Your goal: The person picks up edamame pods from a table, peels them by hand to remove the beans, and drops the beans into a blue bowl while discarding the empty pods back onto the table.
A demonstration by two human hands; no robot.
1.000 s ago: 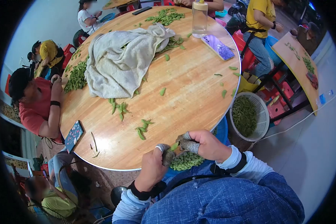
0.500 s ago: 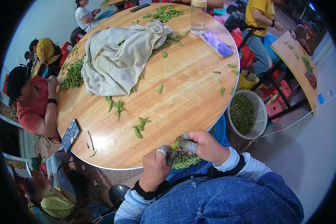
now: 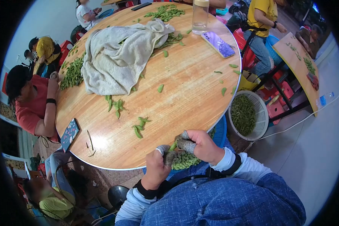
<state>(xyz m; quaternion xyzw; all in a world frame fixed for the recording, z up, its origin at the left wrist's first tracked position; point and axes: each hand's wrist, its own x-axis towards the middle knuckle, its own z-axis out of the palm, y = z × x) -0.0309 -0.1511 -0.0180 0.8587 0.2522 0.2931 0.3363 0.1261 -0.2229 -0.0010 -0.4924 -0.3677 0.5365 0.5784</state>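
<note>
A green soybean pod is pinched between my two hands at the near edge of the round wooden table. My left hand grips its lower end, thumb and finger wrapped in grey tape. On the other end, my right hand is closed, its fingertips wrapped too. Directly below, shelled green beans fill a blue basin on my lap side, partly hidden by my hands. A few loose pods lie on the tabletop beyond my hands.
A white cloth covers part of a pod heap. A purple phone, a glass jar and a dark patterned phone rest on the table. A white basket of pods stands right; a person in red sits left.
Both hands have shifted slightly, still closed on the pod between them. The camera view has moved a little.
</note>
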